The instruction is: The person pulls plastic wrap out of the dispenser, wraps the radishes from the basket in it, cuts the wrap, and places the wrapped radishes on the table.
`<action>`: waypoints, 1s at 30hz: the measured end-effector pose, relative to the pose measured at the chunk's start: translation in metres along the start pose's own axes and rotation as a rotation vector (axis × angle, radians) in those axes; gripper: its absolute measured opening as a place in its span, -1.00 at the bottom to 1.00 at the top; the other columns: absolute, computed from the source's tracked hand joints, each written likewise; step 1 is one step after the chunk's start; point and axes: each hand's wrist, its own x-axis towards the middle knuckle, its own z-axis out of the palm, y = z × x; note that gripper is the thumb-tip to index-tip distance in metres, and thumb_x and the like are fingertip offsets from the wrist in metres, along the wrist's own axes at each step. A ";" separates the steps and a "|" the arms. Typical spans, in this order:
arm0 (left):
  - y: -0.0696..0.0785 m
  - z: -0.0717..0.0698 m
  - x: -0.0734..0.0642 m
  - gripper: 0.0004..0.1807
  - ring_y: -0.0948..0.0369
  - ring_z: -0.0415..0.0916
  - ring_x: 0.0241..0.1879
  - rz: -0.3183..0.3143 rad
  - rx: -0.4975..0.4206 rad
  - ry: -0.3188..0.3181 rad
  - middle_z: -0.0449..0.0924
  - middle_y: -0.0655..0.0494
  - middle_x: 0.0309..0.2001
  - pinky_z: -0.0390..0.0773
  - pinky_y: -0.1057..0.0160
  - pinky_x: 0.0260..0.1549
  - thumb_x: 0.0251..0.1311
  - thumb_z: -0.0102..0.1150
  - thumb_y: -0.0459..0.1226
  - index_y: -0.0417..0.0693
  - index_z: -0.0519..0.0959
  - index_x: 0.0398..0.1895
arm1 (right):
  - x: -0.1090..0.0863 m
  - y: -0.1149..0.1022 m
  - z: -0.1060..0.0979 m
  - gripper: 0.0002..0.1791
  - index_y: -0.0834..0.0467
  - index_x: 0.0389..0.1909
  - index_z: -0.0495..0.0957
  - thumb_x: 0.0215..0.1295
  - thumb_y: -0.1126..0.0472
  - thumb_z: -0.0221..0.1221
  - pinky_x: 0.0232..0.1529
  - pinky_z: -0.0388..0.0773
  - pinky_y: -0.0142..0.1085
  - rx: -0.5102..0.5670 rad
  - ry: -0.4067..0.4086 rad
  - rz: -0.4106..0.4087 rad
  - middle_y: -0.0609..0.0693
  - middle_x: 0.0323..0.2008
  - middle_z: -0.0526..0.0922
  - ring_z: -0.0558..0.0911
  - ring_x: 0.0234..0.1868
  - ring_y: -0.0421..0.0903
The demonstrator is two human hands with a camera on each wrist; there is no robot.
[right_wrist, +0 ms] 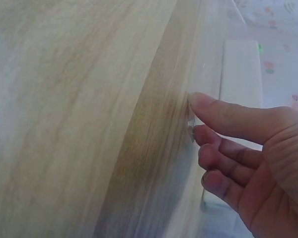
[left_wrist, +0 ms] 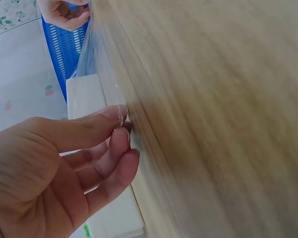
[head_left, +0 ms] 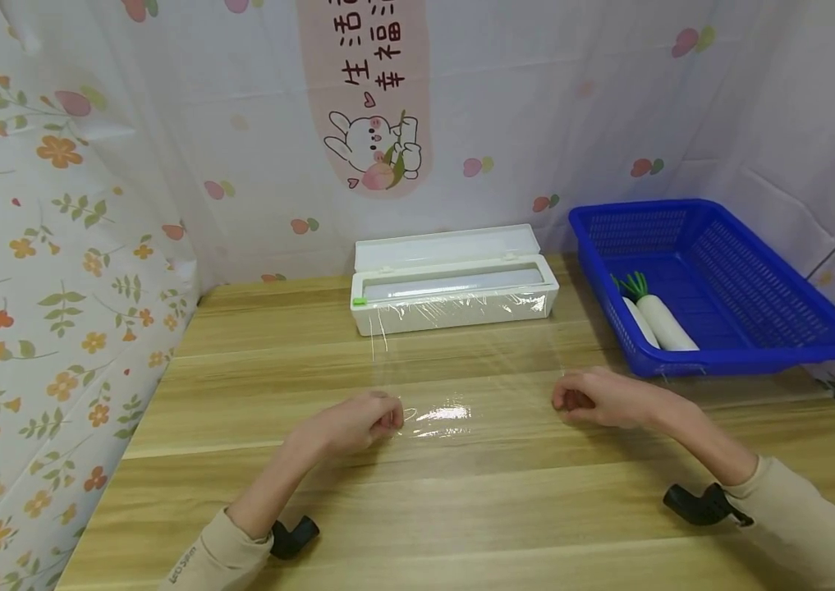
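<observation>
A sheet of clear plastic wrap [head_left: 447,410] stretches from a white wrap dispenser box [head_left: 461,309] toward the person. Its near left corner is pinched between thumb and finger of the left hand [head_left: 367,420], which the left wrist view also shows gripping a bunched bit of film [left_wrist: 121,116]. On the other side, the right hand [head_left: 605,398] pinches the near right corner; a small fold of film [right_wrist: 191,128] shows at its fingertips in the right wrist view. The box's lid [head_left: 447,246] stands raised, and a pale roll [head_left: 454,283] lies inside. A green slider [head_left: 360,301] sits at the box's left end.
A blue plastic basket [head_left: 757,357] stands at the back right, with two white radishes [head_left: 667,322] with green tops in it. A printed cloth [head_left: 506,123] hangs behind the wooden table [head_left: 424,525], and floral cloth [head_left: 55,246] covers the left side.
</observation>
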 end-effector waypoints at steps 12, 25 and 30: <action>0.000 0.000 -0.002 -0.80 0.18 0.50 -0.21 -0.119 0.007 0.048 0.52 0.11 -0.16 0.56 0.17 -0.19 0.24 0.37 -0.36 -0.11 0.57 -0.12 | 0.008 -0.005 -0.010 -0.90 0.07 -0.25 0.61 0.31 0.29 0.33 -0.33 0.52 -0.33 -0.034 0.028 0.062 -0.23 -0.36 0.53 0.48 -0.34 -0.32; -0.009 -0.001 0.000 -0.67 0.20 0.44 -0.25 -0.129 0.021 0.075 0.49 0.09 -0.09 0.54 0.18 -0.22 0.17 0.45 -0.27 -0.09 0.58 -0.04 | 0.018 -0.014 -0.049 -0.88 0.17 -0.14 0.63 0.34 0.37 0.28 -0.42 0.49 -0.38 -0.178 0.344 0.039 -0.20 -0.38 0.52 0.45 -0.39 -0.29; -0.010 -0.001 0.000 -0.63 0.17 0.42 -0.20 -0.135 0.016 0.088 0.48 0.06 -0.03 0.53 0.11 -0.15 0.15 0.48 -0.25 -0.09 0.58 -0.01 | 0.016 -0.011 -0.070 -0.79 0.18 -0.10 0.63 0.29 0.43 0.30 -0.43 0.45 -0.41 -0.222 0.468 0.005 -0.16 -0.34 0.57 0.46 -0.38 -0.26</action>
